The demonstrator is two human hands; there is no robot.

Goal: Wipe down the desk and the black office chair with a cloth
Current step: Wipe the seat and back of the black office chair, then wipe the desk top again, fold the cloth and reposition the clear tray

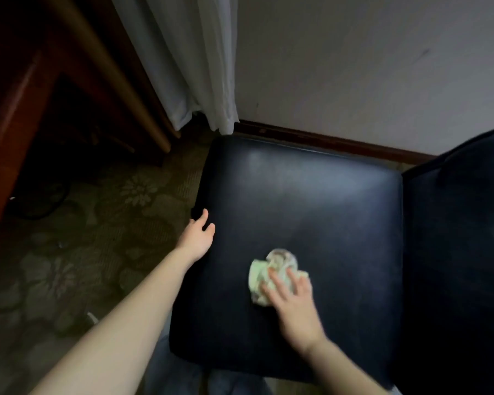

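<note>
The black chair's padded seat [311, 201] fills the middle of the head view, with its backrest [462, 238] rising at the right. A crumpled pale cloth [271, 273] lies on the seat near its front. My right hand [293, 305] presses flat on the cloth with straight, spread fingers. My left hand [198, 236] rests at the seat's left edge; its fingers curl over the side and its thumb lies on top. The wooden desk [17, 104] stands at the far left, seen from below its top edge.
A white curtain [194, 61] hangs behind the chair's far left corner. A pale wall with a dark baseboard [325, 141] runs behind the seat. Patterned carpet [97, 223] covers the floor to the left, with a dark cable [40, 201] under the desk.
</note>
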